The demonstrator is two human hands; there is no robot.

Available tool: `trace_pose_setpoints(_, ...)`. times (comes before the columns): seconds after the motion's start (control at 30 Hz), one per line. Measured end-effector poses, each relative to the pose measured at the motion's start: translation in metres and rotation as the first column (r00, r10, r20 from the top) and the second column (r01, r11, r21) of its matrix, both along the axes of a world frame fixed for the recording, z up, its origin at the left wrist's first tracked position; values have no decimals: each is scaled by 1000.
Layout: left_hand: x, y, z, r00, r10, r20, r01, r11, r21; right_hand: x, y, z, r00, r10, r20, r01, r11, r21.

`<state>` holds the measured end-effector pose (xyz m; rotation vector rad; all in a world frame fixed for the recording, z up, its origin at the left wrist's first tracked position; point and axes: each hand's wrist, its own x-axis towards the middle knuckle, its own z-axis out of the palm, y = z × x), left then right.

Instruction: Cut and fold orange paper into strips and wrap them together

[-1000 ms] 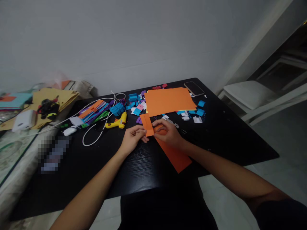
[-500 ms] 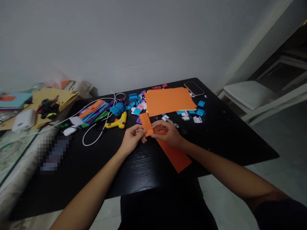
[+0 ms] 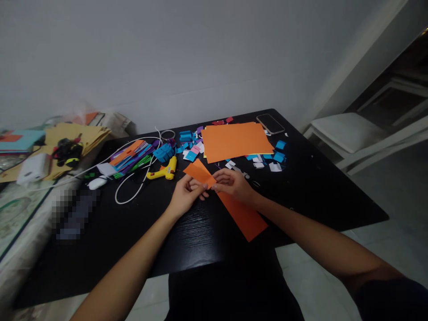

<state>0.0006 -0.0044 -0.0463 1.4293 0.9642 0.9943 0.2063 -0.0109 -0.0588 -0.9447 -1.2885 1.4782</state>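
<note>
Between my hands is a folded orange paper strip [image 3: 202, 173], raised a little above the black table. My left hand [image 3: 186, 194] pinches its lower left edge, the thumb on top and the other fingers beneath. At the strip's right end, the fingertips of my right hand [image 3: 235, 183] are closed on its corner. A longer orange paper piece [image 3: 244, 218] lies on the table under my right hand and forearm, slanting toward the front edge. Scissors [image 3: 245, 174], partly hidden, rest just beyond my right hand.
Orange sheets [image 3: 237, 141] are stacked behind my hands, with small blue and white paper pieces [image 3: 279, 157] around them. To the left lie a yellow glue gun [image 3: 164, 170], a white cable [image 3: 117, 196] and folded coloured strips [image 3: 129, 156]. A phone [image 3: 270, 123] sits at the back right.
The folded strip has turned and its layers have fanned apart, one end now pointing left toward the glue gun. Both hands have stayed nearly in place.
</note>
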Motion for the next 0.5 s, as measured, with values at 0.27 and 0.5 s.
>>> trace_pose_setpoints(0.27, -3, -7, -3, 977, 83, -195, -30, 965, 261, -1, 1, -2, 999, -13, -33, 11, 998, -58)
trace_pose_setpoints(0.5, -4, -15, 6, 944, 21, -328, 120, 907, 403, 3, 1, 3, 995, -26, -97, 10, 987, -162)
